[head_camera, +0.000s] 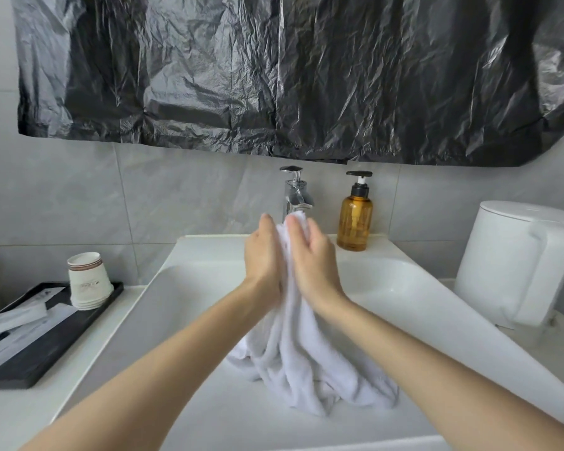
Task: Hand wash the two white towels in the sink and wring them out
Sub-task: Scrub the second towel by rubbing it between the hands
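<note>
A white towel [302, 362] hangs bunched over the white sink [414, 307], its lower folds resting on the basin floor. My left hand [263, 255] and my right hand [313, 255] press it flat between the palms, fingers pointing up toward the chrome faucet [296, 190]. The towel's top end pokes out above the fingertips just under the spout. I see only this one towel; whether a second one lies in the bunch I cannot tell.
An amber pump bottle [355, 216] stands on the sink's back ledge right of the faucet. A white kettle [518, 262] sits at the right. A black tray [43, 336] with stacked paper cups [87, 281] and wrapped packets lies on the left counter. Black plastic sheeting [290, 76] covers the wall above.
</note>
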